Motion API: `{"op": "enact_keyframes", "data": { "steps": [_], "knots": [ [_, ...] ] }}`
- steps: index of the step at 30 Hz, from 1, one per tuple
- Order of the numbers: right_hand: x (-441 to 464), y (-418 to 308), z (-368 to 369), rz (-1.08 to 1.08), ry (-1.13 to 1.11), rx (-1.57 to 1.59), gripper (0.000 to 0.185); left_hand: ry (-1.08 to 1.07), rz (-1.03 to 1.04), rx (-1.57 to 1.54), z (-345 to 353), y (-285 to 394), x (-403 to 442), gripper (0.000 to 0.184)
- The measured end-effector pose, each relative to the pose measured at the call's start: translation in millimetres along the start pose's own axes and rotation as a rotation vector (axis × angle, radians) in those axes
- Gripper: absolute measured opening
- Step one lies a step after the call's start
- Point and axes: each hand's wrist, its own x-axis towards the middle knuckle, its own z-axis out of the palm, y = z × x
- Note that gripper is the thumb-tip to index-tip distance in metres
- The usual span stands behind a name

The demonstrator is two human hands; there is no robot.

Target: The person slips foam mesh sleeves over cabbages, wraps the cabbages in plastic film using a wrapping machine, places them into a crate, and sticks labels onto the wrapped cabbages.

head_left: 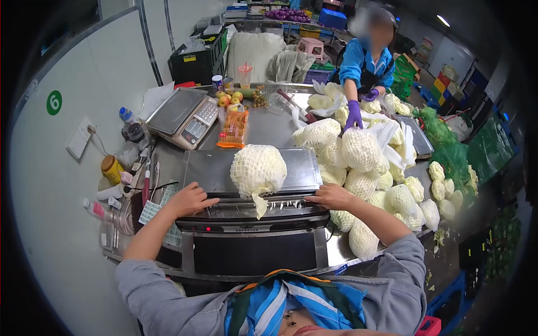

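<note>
A pale cabbage in a white foam net point(258, 169) sits on the metal plate of a film-wrapping machine point(252, 228), with a loose leaf hanging at its front. My left hand point(192, 200) is at the left end of the machine's front bar, fingers pinched at the edge of clear plastic film point(232, 210). At the opposite end, my right hand point(332, 197) is pinched at the film's other edge. The film is thin and glossy, so its exact outline is hard to make out. A red light glows on the machine's front.
Several netted cabbages point(361, 148) are heaped at the right, where a co-worker's purple-gloved hand point(353, 116) touches the pile. A weighing scale point(190, 120), an orange packet point(233, 129) and apples point(228, 99) lie behind. Bottles and a yellow jar point(112, 169) line the left wall.
</note>
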Motion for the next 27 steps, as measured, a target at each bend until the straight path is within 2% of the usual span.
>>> {"op": "enact_keyframes", "data": {
  "steps": [1,3,5,7,9,10,11,12,13,14,15,16,17,19,20,21,22,23,24,25,26,27],
  "knots": [
    [5,-3,5,0.000,0.001,0.002,0.038,-0.001,0.001,-0.001,12,3,4,0.034],
    [16,-7,19,0.003,0.140,0.063,0.031,0.081,0.020,-0.112,40,12,16,0.035],
    [19,-23,30,0.161,0.327,0.219,0.014,0.133,-0.044,-0.180,45,29,19,0.030],
    [-5,-60,32,0.434,0.190,0.293,0.013,0.230,-0.267,-0.323,22,49,9,0.023],
    [-38,-85,27,0.458,0.166,0.579,0.015,0.392,-0.510,-0.581,-16,69,-5,0.007],
    [-33,-101,-16,0.407,0.305,1.017,0.017,0.554,-0.686,-1.055,-39,60,-3,0.006],
    [-18,-99,-46,0.232,0.598,1.166,0.016,0.697,-0.855,-1.558,-59,61,-3,0.010],
    [-1,-83,-70,0.059,0.890,1.312,0.015,0.953,-0.791,-1.807,-77,45,12,0.019],
    [6,-56,-81,0.278,0.892,1.293,0.014,1.138,-0.861,-1.657,-80,23,41,0.020],
    [43,-39,-100,0.308,1.104,1.327,0.016,1.313,-0.918,-1.487,-78,-1,72,0.020],
    [83,-18,-101,0.356,1.218,1.385,0.017,1.342,-0.986,-1.461,-63,-25,99,0.019],
    [118,15,-73,0.388,1.222,1.365,0.017,1.377,-1.044,-1.426,-32,-48,120,0.019],
    [147,48,-37,0.414,1.226,1.344,0.018,1.169,-1.111,-1.229,33,-75,122,0.020],
    [166,61,18,0.757,0.800,0.990,0.021,0.788,-1.133,-0.949,102,-78,126,0.021],
    [167,64,53,0.733,0.654,1.010,0.026,0.601,-1.110,-1.132,146,-70,121,0.023],
    [167,62,76,0.708,0.507,1.026,0.034,0.340,-1.187,-1.046,155,-53,123,0.025],
    [165,56,70,0.701,0.505,1.025,0.034,0.321,-1.120,-1.263,143,-49,120,0.032],
    [158,48,66,0.597,0.511,1.264,0.051,0.322,-1.128,-1.263,132,-45,116,0.032],
    [151,38,56,0.488,0.510,1.505,0.071,0.296,-0.987,-1.575,119,-38,112,0.050],
    [141,35,50,0.491,0.502,1.514,0.071,0.264,-0.820,-1.877,110,-33,107,0.074],
    [130,37,43,0.302,0.327,1.338,0.091,0.259,-0.826,-1.875,105,-31,99,0.074],
    [125,41,38,0.115,0.160,1.145,0.111,0.105,-0.682,-1.644,101,-34,90,0.094]
  ]
}}
